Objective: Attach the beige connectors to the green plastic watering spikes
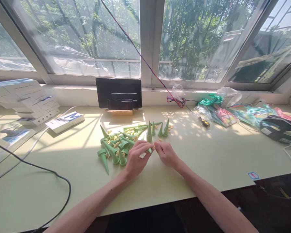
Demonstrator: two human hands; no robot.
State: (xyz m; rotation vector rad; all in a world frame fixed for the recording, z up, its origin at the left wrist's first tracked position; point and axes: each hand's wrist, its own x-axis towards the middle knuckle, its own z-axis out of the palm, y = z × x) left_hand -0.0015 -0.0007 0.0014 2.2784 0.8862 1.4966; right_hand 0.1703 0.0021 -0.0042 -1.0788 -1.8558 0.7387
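Note:
My left hand [137, 158] is closed around a green cone-shaped spike [149, 149] just above the pale table [208, 161]. My right hand [167, 153] is pinched at the spike's end on a tiny yellow piece [153, 148]. Left of my hands lies a heap of several green spikes [116, 147] mixed with small yellow pieces. Behind my hands several green cones [157, 128] stand upright in a row.
A tablet [118, 92] and a phone [120, 104] lean at the window sill. White boxes [26, 100] sit at the left, a black cable [38, 166] crosses the front left. A screwdriver [204, 122], plastic bags [223, 110] and a black case [280, 128] lie at the right.

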